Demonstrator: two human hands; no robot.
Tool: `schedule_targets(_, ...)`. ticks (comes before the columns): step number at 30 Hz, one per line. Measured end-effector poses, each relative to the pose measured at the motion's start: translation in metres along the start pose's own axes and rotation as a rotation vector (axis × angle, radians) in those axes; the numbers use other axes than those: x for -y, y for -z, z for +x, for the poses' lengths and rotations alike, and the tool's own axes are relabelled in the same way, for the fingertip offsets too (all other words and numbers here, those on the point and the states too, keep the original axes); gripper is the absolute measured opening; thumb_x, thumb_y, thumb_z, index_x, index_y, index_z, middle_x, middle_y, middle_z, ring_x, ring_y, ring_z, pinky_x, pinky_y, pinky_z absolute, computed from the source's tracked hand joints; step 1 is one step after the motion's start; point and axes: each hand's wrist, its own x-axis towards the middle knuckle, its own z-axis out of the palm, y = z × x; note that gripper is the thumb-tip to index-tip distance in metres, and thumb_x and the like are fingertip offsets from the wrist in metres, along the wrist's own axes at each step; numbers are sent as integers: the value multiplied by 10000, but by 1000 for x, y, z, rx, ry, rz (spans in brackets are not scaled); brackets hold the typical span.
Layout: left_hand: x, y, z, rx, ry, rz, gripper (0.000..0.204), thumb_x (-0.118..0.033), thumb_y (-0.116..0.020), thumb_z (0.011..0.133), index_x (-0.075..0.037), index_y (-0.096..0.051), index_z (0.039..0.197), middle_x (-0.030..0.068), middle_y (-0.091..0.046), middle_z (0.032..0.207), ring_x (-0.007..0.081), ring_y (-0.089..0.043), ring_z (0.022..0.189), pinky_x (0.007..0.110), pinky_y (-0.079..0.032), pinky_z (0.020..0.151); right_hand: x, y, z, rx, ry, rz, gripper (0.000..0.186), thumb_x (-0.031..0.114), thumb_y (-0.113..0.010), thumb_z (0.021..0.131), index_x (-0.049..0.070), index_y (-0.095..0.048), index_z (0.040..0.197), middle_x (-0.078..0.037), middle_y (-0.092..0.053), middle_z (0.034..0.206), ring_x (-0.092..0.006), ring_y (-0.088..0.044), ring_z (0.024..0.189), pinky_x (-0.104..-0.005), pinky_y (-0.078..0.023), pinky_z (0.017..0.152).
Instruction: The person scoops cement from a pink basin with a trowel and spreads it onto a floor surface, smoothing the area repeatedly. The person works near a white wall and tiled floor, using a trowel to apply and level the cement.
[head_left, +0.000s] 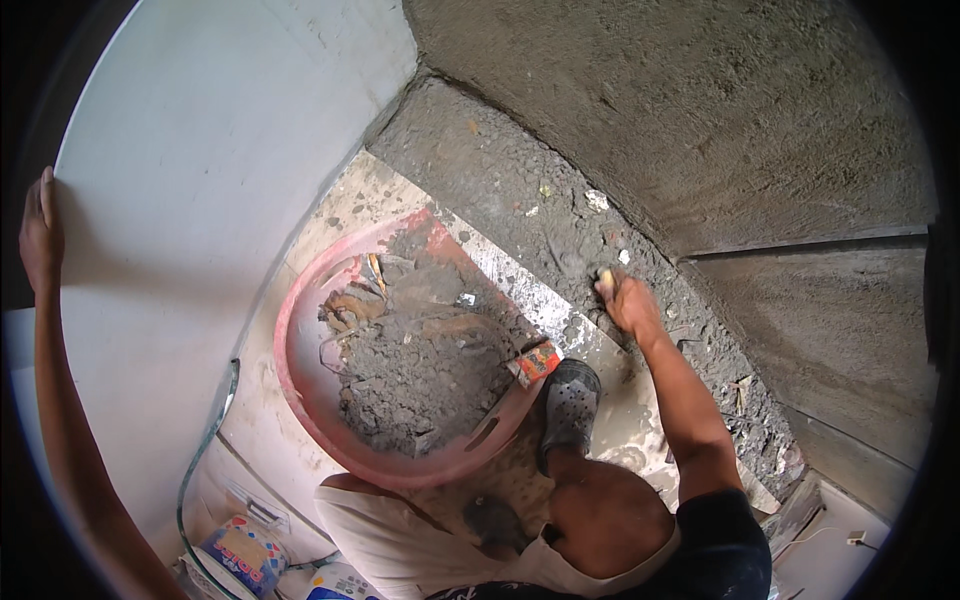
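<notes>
My right hand (632, 305) is closed low over the strip of wet grey mortar (560, 225) along the rough wall. A pale yellowish handle end (606, 278) pokes out by the thumb; the rest of that tool is hidden, so its kind does not show. Far to the left, my left hand (42, 235) lies with fingers stretched against the edge of a smooth white wall (220, 150), holding nothing. Between my arms stands a round pinkish-red tub (290, 375), heaped with grey mortar rubble (430, 370). A torn orange packet (536, 363) rests on its right rim.
Rough grey plaster covers the right wall (680, 100). My foot in a grey clog (572, 405) is beside the tub on splattered tiles (355, 195). A green hose (207, 440) and plastic bags (245, 553) lie at lower left. White and reddish scraps dot the mortar.
</notes>
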Motion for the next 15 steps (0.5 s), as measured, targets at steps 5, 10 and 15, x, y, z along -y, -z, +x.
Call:
schedule_targets(5, -10, 4, -2, 9, -8, 0, 737, -722, -353, 999, -161, -620, 1396, 134, -641, 1381, 356, -589, 1293, 437, -452, 1079, 6, -7, 76, -149, -30, -46, 436, 419, -565, 1008, 91, -610, 1292, -229, -724, 1091, -425, -685, 1036, -533, -537, 885)
schedule_targets(10, -22, 12, -5, 16, 18, 20, 754, -736, -358, 991, -154, -624, 1390, 141, -645, 1375, 368, -595, 1283, 450, -456, 1074, 20, -11, 84, -190, -67, -47, 469, 442, -556, 1011, 80, -610, 1304, -208, -723, 1132, -382, -681, 1088, -507, -531, 924)
schedule_targets(15, -30, 17, -4, 2, 56, 27, 748, -733, -360, 990, -164, -621, 1400, 139, -645, 1379, 356, -597, 1288, 448, -452, 1086, 21, -8, 65, -242, -53, -105, 479, 426, -585, 1000, 117, -607, 1365, -198, -720, 1149, -377, -695, 1055, -495, -549, 888)
